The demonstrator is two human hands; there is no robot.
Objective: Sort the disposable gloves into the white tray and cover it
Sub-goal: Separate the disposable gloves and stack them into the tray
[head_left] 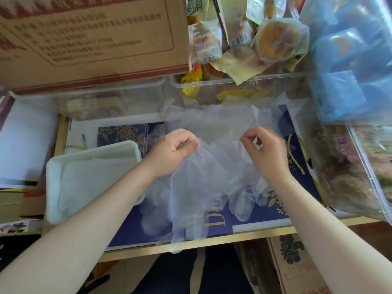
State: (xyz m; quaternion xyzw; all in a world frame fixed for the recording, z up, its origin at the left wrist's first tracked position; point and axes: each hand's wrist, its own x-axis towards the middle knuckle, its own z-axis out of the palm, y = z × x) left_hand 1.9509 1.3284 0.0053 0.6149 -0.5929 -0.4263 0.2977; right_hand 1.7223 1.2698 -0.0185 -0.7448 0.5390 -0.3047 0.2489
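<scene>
I hold the gloves point(201, 177) up over the middle of the counter point(191, 244), so that I can pull them apart before they go into the tray point(63, 166). My left hand point(171, 151) pinches the thin film at its upper left part, with fingers curled around it. My right hand point(267, 147) pinches the upper right part; a small white piece sits between its fingers, but I cannot tell what it is. The two hands are apart, and the film is stretched between them. This way the bunch hangs open and its finger ends fall toward the front edge of the counter, some even over it.

The tray lies at the left side of the counter, just beside my left arm, so the way to it is short. It looks almost empty, maybe with some clear film inside, so I judge the sorting is at its start. I do not see a cover for it.

Behind the gloves, along the back edge, stand clear bins point(244, 85) with packed snacks, and a carton point(93, 39) rests on the left one.
</scene>
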